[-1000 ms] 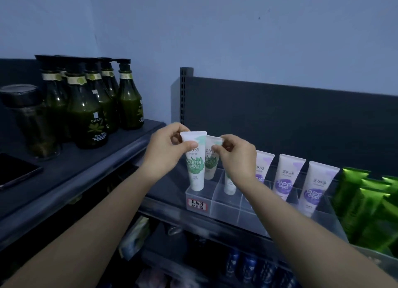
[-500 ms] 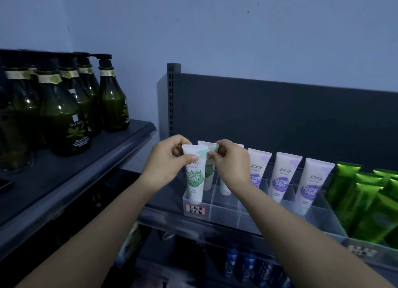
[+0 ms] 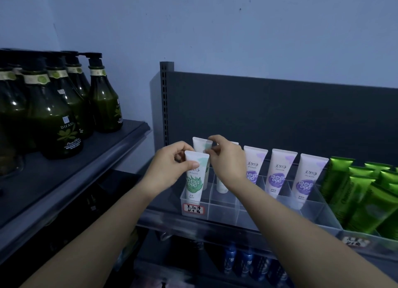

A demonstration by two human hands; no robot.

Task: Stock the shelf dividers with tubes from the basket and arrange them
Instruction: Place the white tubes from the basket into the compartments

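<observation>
Grip check: left hand pinches top of front green tube, standing in leftmost slot of clear divider tray. Right hand pinches rear green tube just behind. Risk: uneven tugging could topple either tube toward purple tubes beyond.

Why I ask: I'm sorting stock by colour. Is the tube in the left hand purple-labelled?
No, the left hand pinches the green-labelled tube, which bears a green leaf print on white.
</observation>
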